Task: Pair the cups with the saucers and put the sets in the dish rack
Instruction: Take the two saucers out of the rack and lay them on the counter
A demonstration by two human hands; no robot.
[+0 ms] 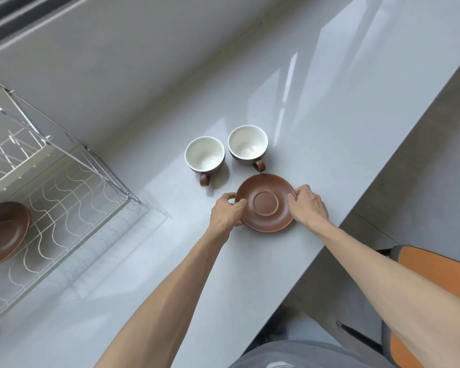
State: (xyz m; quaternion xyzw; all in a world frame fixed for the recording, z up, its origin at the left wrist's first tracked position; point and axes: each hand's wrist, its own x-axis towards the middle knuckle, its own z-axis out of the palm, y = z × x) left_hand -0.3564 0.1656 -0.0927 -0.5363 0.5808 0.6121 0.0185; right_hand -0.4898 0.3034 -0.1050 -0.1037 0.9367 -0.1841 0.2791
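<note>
Just behind the saucer both hands grip stand two cups

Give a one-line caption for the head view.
Both hands grip a brown saucer near two cups.

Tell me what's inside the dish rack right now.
The dish rack holds one brown saucer on its lower wire shelf, with no cup on it. The rack runs past the picture's left edge, so anything further left is out of sight.
</note>
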